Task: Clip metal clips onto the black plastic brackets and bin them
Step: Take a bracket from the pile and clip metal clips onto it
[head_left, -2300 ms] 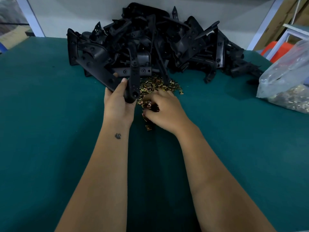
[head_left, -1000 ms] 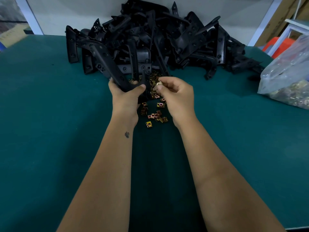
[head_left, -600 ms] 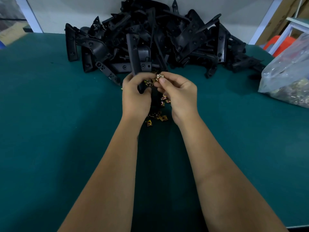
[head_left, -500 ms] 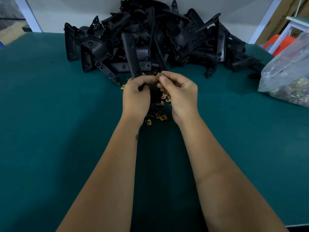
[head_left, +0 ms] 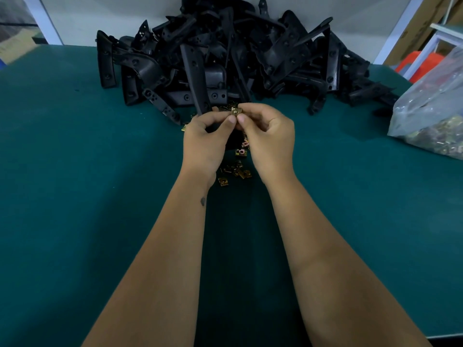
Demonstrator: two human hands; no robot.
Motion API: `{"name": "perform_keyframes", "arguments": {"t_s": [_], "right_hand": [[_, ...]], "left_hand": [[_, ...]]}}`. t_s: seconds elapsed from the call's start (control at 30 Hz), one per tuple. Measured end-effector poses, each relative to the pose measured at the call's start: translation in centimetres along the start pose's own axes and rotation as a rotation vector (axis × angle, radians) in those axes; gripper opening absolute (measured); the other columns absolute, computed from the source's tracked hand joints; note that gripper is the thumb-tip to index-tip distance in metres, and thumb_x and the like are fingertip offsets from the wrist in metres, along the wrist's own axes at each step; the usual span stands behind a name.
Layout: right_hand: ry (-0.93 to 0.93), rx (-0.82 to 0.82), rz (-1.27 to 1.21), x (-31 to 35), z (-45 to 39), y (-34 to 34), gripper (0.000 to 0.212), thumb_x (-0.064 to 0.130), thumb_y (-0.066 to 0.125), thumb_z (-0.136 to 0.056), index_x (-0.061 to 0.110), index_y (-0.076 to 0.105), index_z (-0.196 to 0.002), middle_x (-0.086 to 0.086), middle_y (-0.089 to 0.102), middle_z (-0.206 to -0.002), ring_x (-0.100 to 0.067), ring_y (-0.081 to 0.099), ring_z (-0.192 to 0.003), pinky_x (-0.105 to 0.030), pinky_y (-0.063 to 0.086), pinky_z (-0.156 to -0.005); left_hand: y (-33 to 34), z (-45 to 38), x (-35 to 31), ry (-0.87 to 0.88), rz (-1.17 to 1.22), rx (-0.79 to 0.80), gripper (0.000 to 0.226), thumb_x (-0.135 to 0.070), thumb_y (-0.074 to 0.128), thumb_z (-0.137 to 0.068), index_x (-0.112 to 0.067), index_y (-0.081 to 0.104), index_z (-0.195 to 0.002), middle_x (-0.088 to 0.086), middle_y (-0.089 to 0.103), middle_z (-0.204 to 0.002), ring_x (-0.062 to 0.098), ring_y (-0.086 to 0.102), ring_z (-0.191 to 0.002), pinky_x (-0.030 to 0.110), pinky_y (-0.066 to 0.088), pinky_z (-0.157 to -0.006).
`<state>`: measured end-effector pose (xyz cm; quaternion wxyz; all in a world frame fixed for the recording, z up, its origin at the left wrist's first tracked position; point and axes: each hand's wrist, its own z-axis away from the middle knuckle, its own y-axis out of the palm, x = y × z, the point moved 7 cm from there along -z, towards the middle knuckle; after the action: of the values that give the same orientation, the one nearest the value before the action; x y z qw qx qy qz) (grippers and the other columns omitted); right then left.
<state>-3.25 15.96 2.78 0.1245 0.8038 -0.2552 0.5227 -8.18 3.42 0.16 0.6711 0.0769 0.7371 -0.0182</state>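
At the centre of the frame the left hand (head_left: 204, 141) grips one black bracket (head_left: 196, 78), whose lower end is hidden behind its fingers, while the right hand (head_left: 269, 139) pinches one brass clip (head_left: 235, 111) at the bracket's end, the thumbs touching. The bracket heap (head_left: 263, 56) above them is too tangled to count. About six loose clips (head_left: 236, 171) show between the wrists, others hidden. A plastic bag (head_left: 436, 106) is cut off at the right edge.

Just one head-worn wide-angle view — looks forward and down, close over the dark green felt-covered table (head_left: 75, 196).
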Motion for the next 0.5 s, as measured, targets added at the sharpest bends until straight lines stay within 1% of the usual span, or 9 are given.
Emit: {"name": "perform_keyframes", "arguments": {"t_s": [0.07, 0.13, 0.2, 0.27, 0.33, 0.4, 0.43, 0.5], "right_hand": [[-0.018, -0.073, 0.001, 0.2, 0.1, -0.2, 0.017, 0.002, 0.065, -0.089, 0.019, 0.069, -0.093, 0.006, 0.071, -0.086, -0.005, 0.069, -0.080, -0.025, 0.057, -0.078], [0.002, -0.134, -0.035, 0.1, -0.1, -0.7, 0.013, 0.002, 0.063, -0.091, 0.015, 0.067, -0.093, 0.002, 0.070, -0.086, -0.006, 0.069, -0.074, -0.026, 0.057, -0.075], [0.053, -0.179, -0.090, -0.3, -0.4, -1.2, 0.012, 0.004, 0.061, -0.093, 0.014, 0.066, -0.092, -0.003, 0.070, -0.086, -0.007, 0.068, -0.071, -0.023, 0.055, -0.071], [0.121, -0.219, -0.165, -1.0, -0.5, -1.8, 0.014, 0.004, 0.060, -0.093, 0.015, 0.066, -0.089, -0.004, 0.070, -0.083, -0.007, 0.068, -0.069, -0.019, 0.053, -0.069], [0.180, -0.228, -0.242, -1.6, -0.5, -2.0, 0.014, 0.002, 0.061, -0.093, 0.014, 0.067, -0.088, -0.004, 0.069, -0.080, -0.009, 0.066, -0.068, -0.018, 0.052, -0.068], [0.224, -0.207, -0.307, -1.9, -0.5, -1.8, 0.013, 0.000, 0.062, -0.092, 0.010, 0.069, -0.089, -0.005, 0.069, -0.080, -0.011, 0.065, -0.069, -0.020, 0.052, -0.067], [0.243, -0.193, -0.333, -2.1, -0.4, -1.6, 0.012, -0.001, 0.063, -0.091, 0.009, 0.070, -0.090, -0.005, 0.069, -0.079, -0.011, 0.064, -0.068, -0.020, 0.051, -0.067], [0.280, -0.161, -0.377, -2.2, -0.3, -1.3, 0.012, -0.002, 0.063, -0.091, 0.008, 0.070, -0.090, -0.004, 0.068, -0.078, -0.010, 0.064, -0.066, -0.022, 0.051, -0.065]], "left_hand": [[0.3, 0.2, -0.1, 0.002, 0.004, 0.012, 0.010, -0.017, 0.067, -0.093, -0.014, 0.077, -0.095, 0.011, 0.066, -0.120, 0.021, 0.061, -0.116, 0.041, 0.047, -0.106], [0.5, 0.4, -0.2, 0.012, -0.001, 0.011, 0.010, -0.016, 0.067, -0.093, -0.014, 0.076, -0.095, 0.009, 0.067, -0.117, 0.020, 0.062, -0.112, 0.037, 0.049, -0.103], [0.6, 0.6, -0.3, 0.016, 0.017, 0.007, 0.010, -0.015, 0.065, -0.094, -0.016, 0.076, -0.096, 0.005, 0.071, -0.108, 0.017, 0.065, -0.104, 0.031, 0.052, -0.094], [0.5, 0.6, -0.1, -0.032, 0.110, 0.003, 0.014, -0.014, 0.062, -0.096, -0.019, 0.074, -0.090, 0.000, 0.075, -0.095, 0.014, 0.069, -0.092, 0.028, 0.055, -0.082], [0.2, 0.4, 0.4, -0.124, 0.276, -0.026, 0.019, -0.013, 0.059, -0.097, -0.018, 0.070, -0.084, -0.005, 0.073, -0.082, 0.008, 0.068, -0.077, 0.026, 0.055, -0.071], [-0.2, 0.1, 0.9, -0.209, 0.420, -0.083, 0.018, -0.015, 0.056, -0.098, -0.017, 0.066, -0.083, -0.005, 0.068, -0.078, 0.008, 0.063, -0.071, 0.024, 0.053, -0.062], [-0.4, 0.1, 1.0, -0.241, 0.462, -0.109, 0.018, -0.017, 0.054, -0.098, -0.018, 0.065, -0.083, -0.005, 0.065, -0.076, 0.008, 0.059, -0.069, 0.023, 0.050, -0.056], [-0.8, 0.1, 1.3, -0.285, 0.523, -0.148, 0.018, -0.019, 0.052, -0.096, -0.020, 0.060, -0.080, -0.008, 0.062, -0.065, 0.007, 0.053, -0.057, 0.020, 0.042, -0.046]]}}
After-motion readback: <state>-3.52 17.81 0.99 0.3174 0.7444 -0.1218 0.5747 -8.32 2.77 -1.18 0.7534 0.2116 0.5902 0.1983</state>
